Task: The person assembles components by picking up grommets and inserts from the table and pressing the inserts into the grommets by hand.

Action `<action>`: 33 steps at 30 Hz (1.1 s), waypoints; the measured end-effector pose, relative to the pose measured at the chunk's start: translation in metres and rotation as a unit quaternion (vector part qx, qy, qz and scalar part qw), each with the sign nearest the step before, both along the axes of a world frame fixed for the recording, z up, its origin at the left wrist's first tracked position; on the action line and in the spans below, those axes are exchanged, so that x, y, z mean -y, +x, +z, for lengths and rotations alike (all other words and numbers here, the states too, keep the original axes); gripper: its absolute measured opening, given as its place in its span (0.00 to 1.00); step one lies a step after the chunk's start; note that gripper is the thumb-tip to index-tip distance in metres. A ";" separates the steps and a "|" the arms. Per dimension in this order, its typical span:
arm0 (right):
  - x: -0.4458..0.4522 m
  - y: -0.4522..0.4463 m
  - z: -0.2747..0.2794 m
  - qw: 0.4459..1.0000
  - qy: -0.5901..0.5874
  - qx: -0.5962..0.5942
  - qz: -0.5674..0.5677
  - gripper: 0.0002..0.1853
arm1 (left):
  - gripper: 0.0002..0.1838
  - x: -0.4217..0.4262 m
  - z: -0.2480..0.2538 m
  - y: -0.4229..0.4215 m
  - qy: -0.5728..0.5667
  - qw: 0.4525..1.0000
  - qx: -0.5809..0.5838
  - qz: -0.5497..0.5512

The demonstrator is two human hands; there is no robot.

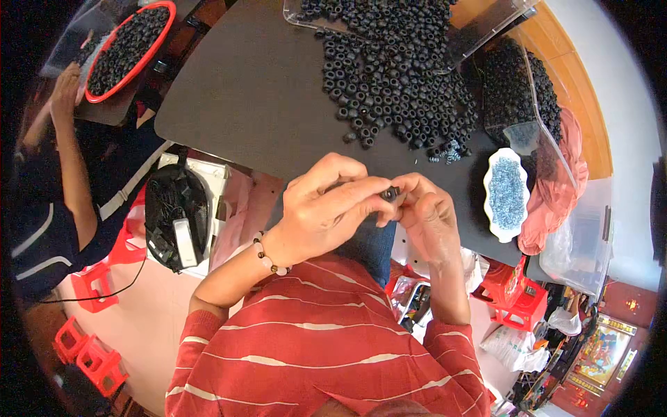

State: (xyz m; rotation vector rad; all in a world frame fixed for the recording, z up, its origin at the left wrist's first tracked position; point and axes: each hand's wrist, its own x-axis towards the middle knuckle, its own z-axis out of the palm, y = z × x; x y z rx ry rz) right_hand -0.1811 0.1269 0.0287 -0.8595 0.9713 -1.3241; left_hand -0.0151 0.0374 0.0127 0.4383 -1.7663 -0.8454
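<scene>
While the left hand (326, 201) pinches one small black plastic piece (390, 194) between thumb and fingertips, the right hand (427, 215) meets it with bent fingers just beside that piece; whether the right grip also grasps anything cannot be told, since its fingertips are partly hidden. The piece is in front of the red striped shirt (313, 326), near the close edge of the dark counter (243, 83).

Judging by how things lie, the handling of this single piece is under way, and a great deal is left: a broad heap of similar black pieces (403, 83), many showing round openings, spreads across the counter, and more fill a clear bin (533, 90) on the right. A white scalloped dish (505, 237) holds many tiny bluish parts (507, 191), apparently springs, and a small cluster of the same kind (450, 151) lies at the heap's near edge. Which pieces are finished, if any, cannot be told. At the far left, another person's hand (67, 83) is beside a red-rimmed basin (170, 21) of black pieces.

No brand or label can be read: marks on the white device (184, 240) and the framed picture (601, 351) are too small.
</scene>
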 end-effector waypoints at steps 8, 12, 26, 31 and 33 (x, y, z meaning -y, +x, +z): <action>-0.002 -0.010 0.010 0.986 0.002 -0.160 -0.053 0.16 | 0.17 0.002 -0.005 -0.007 -0.039 0.999 0.018 -0.004; 0.001 -0.004 0.015 0.979 0.008 -0.188 -0.079 0.11 | 0.17 -0.001 -0.007 -0.010 -0.042 0.998 0.036 -0.007; 0.051 -0.172 0.121 0.522 -0.078 -0.736 -0.424 0.12 | 0.07 0.003 -0.017 -0.016 0.072 0.995 0.059 -0.026; 0.061 -0.135 0.089 0.684 -0.139 -0.658 -0.281 0.07 | 0.04 0.006 -0.023 -0.015 0.112 0.991 0.066 -0.038; 0.057 -0.109 0.075 0.661 -0.081 -0.718 -0.203 0.05 | 0.03 0.007 -0.022 -0.014 0.104 0.992 0.064 -0.041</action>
